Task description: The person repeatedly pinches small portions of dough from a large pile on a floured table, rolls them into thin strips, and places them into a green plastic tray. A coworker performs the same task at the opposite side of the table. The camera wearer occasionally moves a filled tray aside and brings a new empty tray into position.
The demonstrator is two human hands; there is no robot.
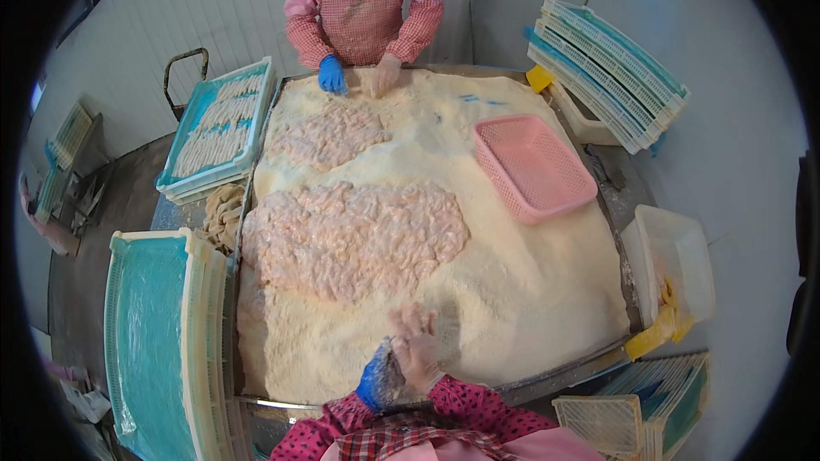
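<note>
Both my hands are close together over the near edge of the pale, floury coating (530, 290) spread on a large table. My left hand (380, 378), in a powder-dusted blue glove, rests against or just beside the right; its fingers are partly hidden. Slightly blurred, my right hand (417, 352) wears a clear glove and has its fingers stretched out, with nothing visible in them. Just beyond lies a wide heap of wet, pale pink raw meat pieces (359, 239). A smaller meat heap (329, 138) lies farther off.
Across the table a co-worker's blue-gloved hand (332, 75) and clear-gloved hand (387, 75) touch the coating. A pink basket (534, 169) sits at right. Trays stand left (149, 333), far left with coated strips (177, 183), and far right (606, 72). A white tub (692, 265) flanks the table.
</note>
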